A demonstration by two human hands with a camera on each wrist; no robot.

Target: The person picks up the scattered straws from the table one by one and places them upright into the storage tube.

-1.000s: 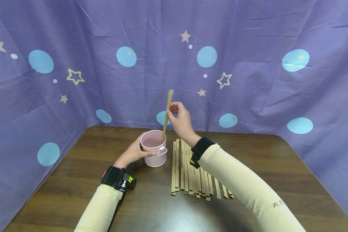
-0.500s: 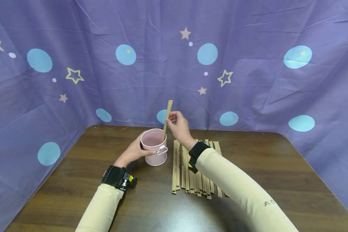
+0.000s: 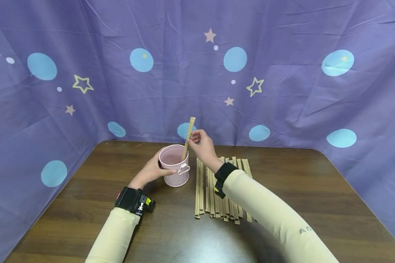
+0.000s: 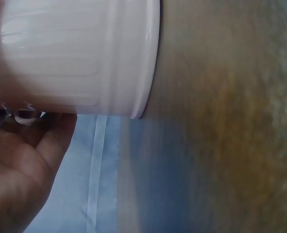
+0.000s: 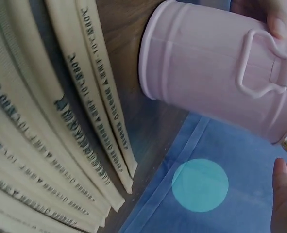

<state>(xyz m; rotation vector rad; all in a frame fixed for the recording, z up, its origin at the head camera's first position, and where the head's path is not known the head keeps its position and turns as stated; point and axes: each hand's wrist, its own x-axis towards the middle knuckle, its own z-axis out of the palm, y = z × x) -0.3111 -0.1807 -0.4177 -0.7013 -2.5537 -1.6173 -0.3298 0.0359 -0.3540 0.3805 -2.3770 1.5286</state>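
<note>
The right hand [image 3: 200, 145] pinches 1 paper-wrapped stick [image 3: 188, 136] between thumb and fingertips, gripping it about midway along its length. The stick stands nearly upright, tilted slightly to the right, with its lower end inside the pink bucket [image 3: 174, 165] and its upper end rising above the hand, so the grip sits just above the bucket's rim on the right side. The left hand [image 3: 150, 171] wraps around the bucket's left wall, thumb lying along the near side close to the small handle bracket [image 3: 183, 168]; in the left wrist view the palm [image 4: 17, 174] presses against the bucket's ribbed side [image 4: 80, 53]. The bucket stands upright on the dark wooden table [image 3: 316, 190]. Just right of it, under the right forearm, a row of wrapped sticks [image 3: 214, 191] lies flat, side by side, running near to far.
</note>
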